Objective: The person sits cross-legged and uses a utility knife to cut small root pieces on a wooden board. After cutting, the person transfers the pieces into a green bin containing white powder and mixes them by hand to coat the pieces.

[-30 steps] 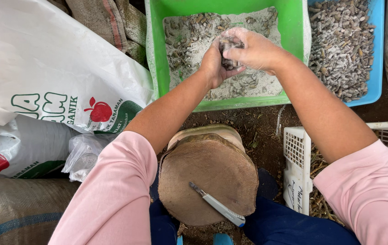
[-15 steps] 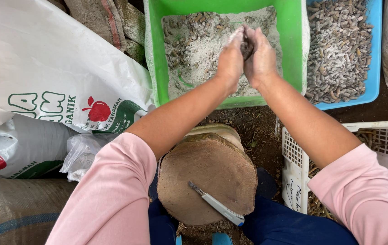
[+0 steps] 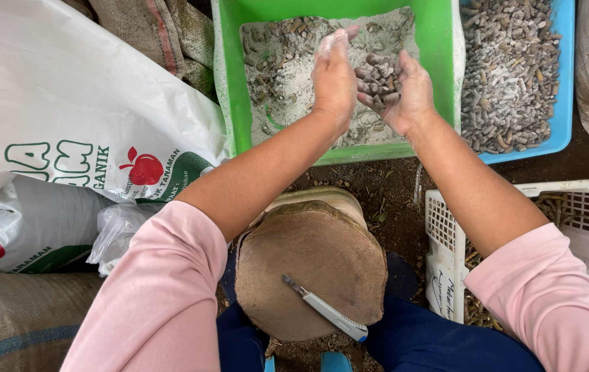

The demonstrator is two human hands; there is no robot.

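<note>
Both of my hands are raised over a green tray [image 3: 229,83] filled with pale powder and small grey-brown chunks. My right hand [image 3: 408,93] is cupped palm up and holds a heap of those short chunks [image 3: 377,77]. My left hand [image 3: 333,76], dusted with powder, stands beside it with the fingers straight, its palm facing the heap. A round wooden block [image 3: 311,265] sits between my knees, and a utility knife [image 3: 325,308] lies on it.
A blue tray [image 3: 564,83] of grey chunks stands right of the green one. A white slatted crate [image 3: 446,255] is at the right. White printed sacks [image 3: 67,117] and burlap sacks [image 3: 12,324] fill the left side. Dark soil lies under the trays.
My hands were pressed together over the green tray; now they have parted and come nearer, and the right palm shows a heap of chunks.
</note>
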